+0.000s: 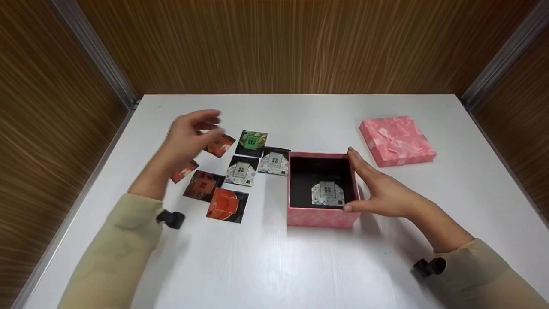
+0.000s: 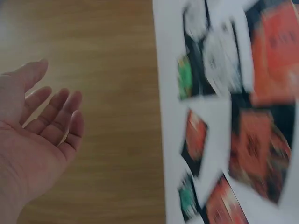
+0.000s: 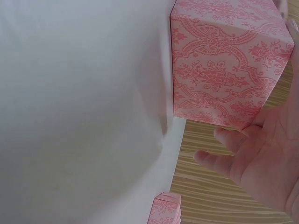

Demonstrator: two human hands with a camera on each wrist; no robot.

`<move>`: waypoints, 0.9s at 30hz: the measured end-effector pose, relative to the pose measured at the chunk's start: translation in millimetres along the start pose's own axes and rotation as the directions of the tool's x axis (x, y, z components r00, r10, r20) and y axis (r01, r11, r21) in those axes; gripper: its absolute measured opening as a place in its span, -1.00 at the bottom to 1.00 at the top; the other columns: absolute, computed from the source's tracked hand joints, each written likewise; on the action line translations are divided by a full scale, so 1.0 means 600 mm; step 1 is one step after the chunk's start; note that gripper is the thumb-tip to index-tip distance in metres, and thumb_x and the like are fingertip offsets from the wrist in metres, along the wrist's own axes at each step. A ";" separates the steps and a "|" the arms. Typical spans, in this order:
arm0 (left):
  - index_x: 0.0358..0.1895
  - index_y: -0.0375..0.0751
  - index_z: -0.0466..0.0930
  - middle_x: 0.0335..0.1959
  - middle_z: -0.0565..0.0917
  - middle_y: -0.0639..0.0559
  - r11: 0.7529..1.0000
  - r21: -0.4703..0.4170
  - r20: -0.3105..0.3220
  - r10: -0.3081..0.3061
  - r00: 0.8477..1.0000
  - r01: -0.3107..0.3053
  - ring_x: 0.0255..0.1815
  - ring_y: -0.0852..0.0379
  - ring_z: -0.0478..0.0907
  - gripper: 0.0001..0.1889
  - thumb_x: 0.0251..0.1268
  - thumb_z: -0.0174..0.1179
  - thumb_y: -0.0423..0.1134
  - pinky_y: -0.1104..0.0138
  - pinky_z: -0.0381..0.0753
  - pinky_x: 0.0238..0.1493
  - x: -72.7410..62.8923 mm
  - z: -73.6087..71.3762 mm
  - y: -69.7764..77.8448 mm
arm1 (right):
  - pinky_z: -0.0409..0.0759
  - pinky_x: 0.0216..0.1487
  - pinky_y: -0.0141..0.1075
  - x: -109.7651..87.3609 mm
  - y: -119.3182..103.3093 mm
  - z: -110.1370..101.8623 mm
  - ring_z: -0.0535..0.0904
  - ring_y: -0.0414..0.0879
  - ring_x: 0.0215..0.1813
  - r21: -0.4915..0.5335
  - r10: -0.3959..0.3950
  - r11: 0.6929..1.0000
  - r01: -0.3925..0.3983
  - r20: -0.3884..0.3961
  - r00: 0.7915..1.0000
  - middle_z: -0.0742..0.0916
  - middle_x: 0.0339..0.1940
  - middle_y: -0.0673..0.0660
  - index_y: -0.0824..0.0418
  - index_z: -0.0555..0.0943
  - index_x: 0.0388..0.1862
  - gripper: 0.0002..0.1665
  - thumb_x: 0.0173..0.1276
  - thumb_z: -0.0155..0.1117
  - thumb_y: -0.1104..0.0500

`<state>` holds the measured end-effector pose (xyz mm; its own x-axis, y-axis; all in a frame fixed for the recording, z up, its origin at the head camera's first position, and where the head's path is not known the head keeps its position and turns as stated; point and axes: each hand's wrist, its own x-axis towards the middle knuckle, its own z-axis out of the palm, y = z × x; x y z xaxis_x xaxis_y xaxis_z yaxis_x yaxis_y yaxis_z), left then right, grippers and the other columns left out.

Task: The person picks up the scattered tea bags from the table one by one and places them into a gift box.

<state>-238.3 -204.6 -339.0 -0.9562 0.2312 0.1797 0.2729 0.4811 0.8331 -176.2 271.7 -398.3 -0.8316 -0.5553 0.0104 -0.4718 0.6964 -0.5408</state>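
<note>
My left hand (image 1: pixel 188 133) hovers over the left group of flat square sachets with its fingers loosely bent and nothing in them. Beneath it lie red sachets (image 1: pixel 221 146), partly covered by the hand and wrist in the head view. A green sachet (image 1: pixel 251 142) is just to its right. The open pink gift box (image 1: pixel 321 218) has a black inside, where a white-patterned sachet (image 1: pixel 327 193) lies. With my right hand (image 1: pixel 381 191) I hold the box's right side, thumb at the near corner and a finger at the far one. Its other fingers stretch beside the patterned wall (image 3: pixel 219 70).
Two white-patterned sachets (image 1: pixel 241 171) lie left of the box, one close against it. Nearer me are a brown-red sachet (image 1: pixel 203 185) and an orange one (image 1: pixel 225 205), overlapping. The pink lid (image 1: pixel 396 139) with a bow rests at the back right. Wood-grain panels (image 1: pixel 274 47) enclose the white table.
</note>
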 end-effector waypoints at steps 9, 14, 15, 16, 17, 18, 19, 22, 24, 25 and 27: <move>0.52 -0.25 0.46 0.41 0.55 -0.24 0.977 0.091 -0.051 -0.191 0.980 0.195 0.47 -0.19 0.44 -0.41 0.54 0.32 -0.13 -0.09 0.46 0.40 -0.040 -0.077 -0.130 | 0.24 0.55 0.25 -0.005 0.006 0.002 0.09 0.20 0.71 0.007 0.003 1.000 -0.003 -0.004 1.000 -0.06 0.80 0.12 0.02 -0.25 0.81 0.53 0.22 0.58 -0.36; 0.57 -0.28 0.39 0.54 0.42 -0.29 0.952 0.107 -0.035 -0.286 0.958 0.288 0.56 -0.28 0.31 -0.31 0.51 0.35 -0.09 -0.14 0.41 0.44 -0.057 -0.092 -0.175 | 0.27 0.54 0.25 -0.005 0.006 0.005 0.11 0.20 0.70 0.016 0.005 1.000 -0.005 -0.006 1.000 -0.05 0.80 0.11 -0.01 -0.24 0.81 0.53 0.22 0.58 -0.37; 0.58 -0.29 0.37 0.54 0.40 -0.32 0.947 0.116 -0.029 -0.297 0.954 0.298 0.57 -0.31 0.30 -0.30 0.50 0.36 -0.09 -0.15 0.39 0.45 -0.059 -0.094 -0.183 | 0.27 0.54 0.25 -0.005 0.006 0.005 0.11 0.20 0.70 0.018 0.006 1.000 -0.006 -0.006 1.000 -0.06 0.80 0.11 -0.02 -0.24 0.81 0.52 0.22 0.57 -0.37; 0.58 -0.30 0.36 0.55 0.39 -0.34 0.943 0.124 -0.024 -0.307 0.951 0.308 0.57 -0.33 0.28 -0.29 0.50 0.36 -0.09 -0.17 0.36 0.47 -0.062 -0.095 -0.189 | 0.27 0.54 0.26 -0.005 0.006 0.006 0.11 0.20 0.70 0.018 0.006 1.000 -0.006 -0.005 1.000 -0.06 0.80 0.10 -0.02 -0.24 0.81 0.52 0.22 0.57 -0.37; 0.58 -0.31 0.35 0.54 0.38 -0.38 0.939 0.135 -0.019 -0.316 0.949 0.316 0.58 -0.35 0.27 -0.27 0.49 0.37 -0.08 -0.18 0.33 0.48 -0.065 -0.097 -0.196 | 0.27 0.54 0.26 -0.005 0.005 0.006 0.11 0.20 0.70 0.018 0.006 1.000 -0.006 -0.005 1.000 -0.05 0.80 0.10 -0.02 -0.24 0.81 0.52 0.22 0.57 -0.37; 0.58 -0.32 0.35 0.54 0.37 -0.41 0.936 0.140 -0.014 -0.325 0.946 0.323 0.58 -0.37 0.25 -0.27 0.49 0.37 -0.08 -0.19 0.31 0.50 -0.067 -0.097 -0.201 | 0.27 0.54 0.26 -0.005 0.005 0.006 0.11 0.20 0.70 0.017 0.007 1.000 -0.007 -0.005 1.000 -0.05 0.80 0.10 -0.03 -0.24 0.81 0.52 0.21 0.57 -0.37; 0.58 -0.32 0.35 0.54 0.36 -0.43 0.932 0.141 -0.009 -0.336 0.942 0.334 0.59 -0.39 0.23 -0.26 0.48 0.38 -0.08 -0.20 0.28 0.51 -0.070 -0.098 -0.206 | 0.27 0.53 0.26 -0.004 0.005 0.006 0.11 0.20 0.70 0.016 0.008 1.000 -0.008 -0.004 1.000 -0.06 0.80 0.10 -0.03 -0.24 0.81 0.52 0.21 0.57 -0.37; 0.60 -0.29 0.33 0.57 0.29 -0.46 0.918 0.123 0.007 -0.381 0.925 0.377 0.62 -0.39 0.15 -0.25 0.47 0.39 -0.08 -0.19 0.21 0.54 -0.077 -0.099 -0.217 | 0.26 0.54 0.26 -0.003 0.005 0.005 0.11 0.20 0.70 0.015 0.010 1.000 -0.010 -0.003 1.000 -0.05 0.80 0.10 -0.03 -0.24 0.81 0.52 0.21 0.57 -0.38; 0.61 -0.28 0.31 0.60 0.24 -0.45 0.909 0.108 0.017 -0.408 0.913 0.404 0.65 -0.38 0.07 -0.23 0.47 0.40 -0.09 -0.18 0.14 0.58 -0.081 -0.100 -0.223 | 0.26 0.54 0.26 -0.001 0.004 0.004 0.10 0.20 0.71 0.011 0.010 1.000 -0.010 -0.003 1.000 -0.06 0.80 0.10 -0.04 -0.24 0.81 0.52 0.21 0.56 -0.39; 0.62 -0.29 0.29 0.63 0.21 -0.43 0.906 0.092 0.026 -0.416 0.909 0.412 0.67 -0.37 0.03 -0.22 0.47 0.40 -0.10 -0.17 0.12 0.59 -0.083 -0.100 -0.226 | 0.25 0.55 0.25 -0.001 0.004 0.004 0.10 0.19 0.71 0.011 0.008 1.000 -0.008 -0.002 1.000 -0.06 0.80 0.09 -0.04 -0.25 0.81 0.53 0.21 0.56 -0.39; 0.63 -0.32 0.26 0.65 0.19 -0.40 0.906 0.074 0.042 -0.420 0.907 0.416 0.70 -0.35 -0.03 -0.21 0.48 0.39 -0.13 -0.15 0.07 0.62 -0.085 -0.100 -0.232 | 0.24 0.55 0.24 -0.001 0.004 0.002 0.09 0.17 0.71 0.009 0.005 1.000 -0.005 -0.004 1.000 -0.06 0.80 0.09 -0.03 -0.26 0.81 0.53 0.22 0.56 -0.38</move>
<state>-233.7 -334.1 -432.5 -0.9770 0.0430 -0.2090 -0.1430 0.5951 0.7908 -176.5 272.9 -400.7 -0.8352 -0.5499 0.0109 -0.4649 0.6952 -0.5483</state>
